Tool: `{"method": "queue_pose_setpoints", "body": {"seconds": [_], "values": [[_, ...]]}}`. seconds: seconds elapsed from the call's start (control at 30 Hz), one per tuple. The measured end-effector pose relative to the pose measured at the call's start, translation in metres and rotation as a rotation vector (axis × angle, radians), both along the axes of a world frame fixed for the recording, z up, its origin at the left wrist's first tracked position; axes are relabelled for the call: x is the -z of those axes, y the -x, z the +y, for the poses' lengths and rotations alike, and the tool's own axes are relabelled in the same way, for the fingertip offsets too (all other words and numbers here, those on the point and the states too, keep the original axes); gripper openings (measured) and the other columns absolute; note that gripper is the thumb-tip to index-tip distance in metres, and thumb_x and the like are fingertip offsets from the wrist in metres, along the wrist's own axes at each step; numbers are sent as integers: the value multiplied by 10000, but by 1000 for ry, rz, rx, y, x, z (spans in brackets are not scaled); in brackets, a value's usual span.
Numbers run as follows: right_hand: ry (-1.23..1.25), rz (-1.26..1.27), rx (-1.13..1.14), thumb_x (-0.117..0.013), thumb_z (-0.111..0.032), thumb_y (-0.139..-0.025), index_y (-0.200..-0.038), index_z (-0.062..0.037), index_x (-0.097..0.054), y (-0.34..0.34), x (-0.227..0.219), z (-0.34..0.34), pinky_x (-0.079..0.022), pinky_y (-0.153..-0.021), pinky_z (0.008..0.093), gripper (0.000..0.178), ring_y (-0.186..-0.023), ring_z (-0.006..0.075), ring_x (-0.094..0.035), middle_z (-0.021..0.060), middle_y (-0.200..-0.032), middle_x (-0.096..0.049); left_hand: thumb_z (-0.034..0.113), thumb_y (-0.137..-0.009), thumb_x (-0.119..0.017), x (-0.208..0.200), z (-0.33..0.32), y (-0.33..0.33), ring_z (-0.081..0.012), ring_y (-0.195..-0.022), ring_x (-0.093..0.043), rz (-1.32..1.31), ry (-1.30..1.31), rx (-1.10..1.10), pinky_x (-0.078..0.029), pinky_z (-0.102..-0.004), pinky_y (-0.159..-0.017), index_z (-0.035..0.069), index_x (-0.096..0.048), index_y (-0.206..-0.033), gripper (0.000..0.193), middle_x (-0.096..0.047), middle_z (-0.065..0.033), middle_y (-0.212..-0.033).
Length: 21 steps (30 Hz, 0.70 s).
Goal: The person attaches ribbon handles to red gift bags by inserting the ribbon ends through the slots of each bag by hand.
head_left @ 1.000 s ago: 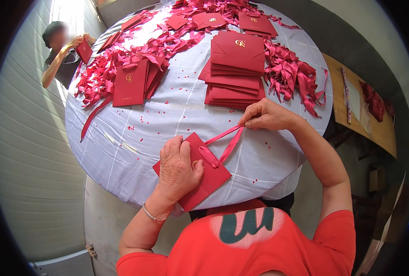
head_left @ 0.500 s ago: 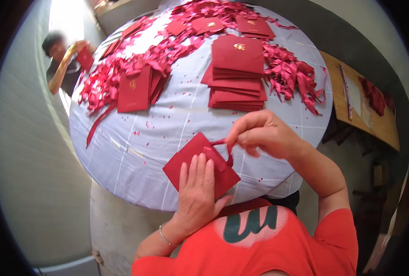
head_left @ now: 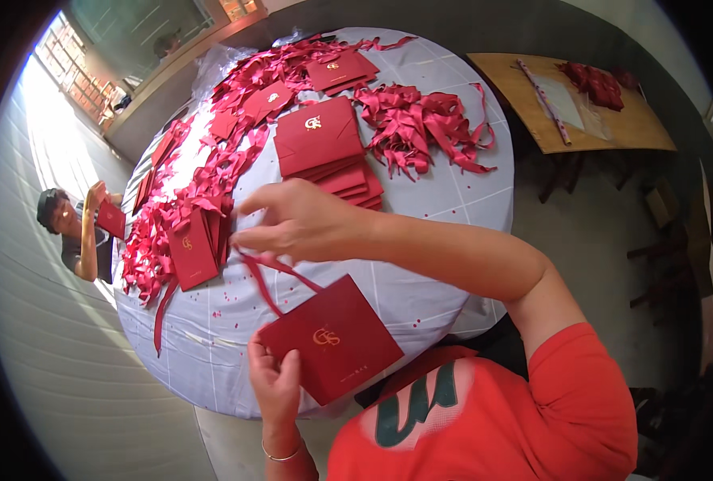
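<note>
A red paper gift bag [head_left: 336, 341] with gold print on its front tilts above the table's near edge. My left hand [head_left: 276, 381] grips it at the lower left, thumb on the front and fingers behind. From its top edge a red ribbon handle [head_left: 264, 284] stretches up to my right hand [head_left: 292, 220]. The right fingers are curled at the loop's top, seemingly holding it; their tips are partly hidden. Just beyond that hand is a stack of flat red gift bags [head_left: 316, 136].
Heaps of red ribbon [head_left: 425, 124] and more red bags [head_left: 192, 252] cover much of the round table with its pale checked cloth [head_left: 445, 240]. A co-worker [head_left: 84, 232] at the far left holds a red bag. On the right stands a wooden table [head_left: 613, 132].
My right hand has moved left with the ribbon handle. The bag has turned from lying flat under my left palm to being gripped at its side, printed front showing. My view has shifted right.
</note>
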State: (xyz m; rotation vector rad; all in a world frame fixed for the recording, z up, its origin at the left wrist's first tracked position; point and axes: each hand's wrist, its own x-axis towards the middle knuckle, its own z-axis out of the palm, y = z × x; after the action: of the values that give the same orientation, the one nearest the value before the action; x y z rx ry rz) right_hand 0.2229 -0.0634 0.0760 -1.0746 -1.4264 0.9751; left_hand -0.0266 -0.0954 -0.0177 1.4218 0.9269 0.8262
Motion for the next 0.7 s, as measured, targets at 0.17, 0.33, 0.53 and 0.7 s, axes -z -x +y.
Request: {"method": "queue_pose_setpoints", "body": {"seconds": [0.17, 0.33, 0.53, 0.7], "values": [[-352, -712, 455, -701, -127, -851, -932, -59, -730, -105, 99, -17, -547, -728, 342, 110, -805, 247, -682, 101, -912, -696, 62, -789, -743, 10, 3, 12, -454, -1280, -477, 696, -804, 27, -399, -449, -1068, -51, -396, -1404, 715, -428, -310, -1418], [-384, -1100, 584, -709, -88, -787, -888, -106, -735, -182, 124, -44, -536, -748, 361, 106, -898, 257, -651, 61, -934, -658, 12, -792, -702, -8, 27, -20, -352, -1028, -627, 565, -868, 222, -473, -428, -934, -19, -630, -1104, 322, -666, -170, -1116], [-501, -1409, 379, -641, -91, -738, -796, -106, -695, -188, 133, -23, -520, -760, 371, 81, -882, 259, -624, 78, -884, -610, 56, -725, -722, -6, 55, -55, -361, -888, -632, 657, -1049, 385, -485, -425, -825, 3, -633, -971, 267, -676, -161, -947], [-491, -1474, 220, -630, -70, -757, -907, -91, -710, -199, 117, -26, -526, -785, 382, 171, -928, 282, -625, 97, -981, -627, 72, -727, -755, -12, 63, -56, -344, -888, -647, 658, -921, 476, -510, -410, -814, 30, -680, -997, 284, -694, -145, -907]]}}
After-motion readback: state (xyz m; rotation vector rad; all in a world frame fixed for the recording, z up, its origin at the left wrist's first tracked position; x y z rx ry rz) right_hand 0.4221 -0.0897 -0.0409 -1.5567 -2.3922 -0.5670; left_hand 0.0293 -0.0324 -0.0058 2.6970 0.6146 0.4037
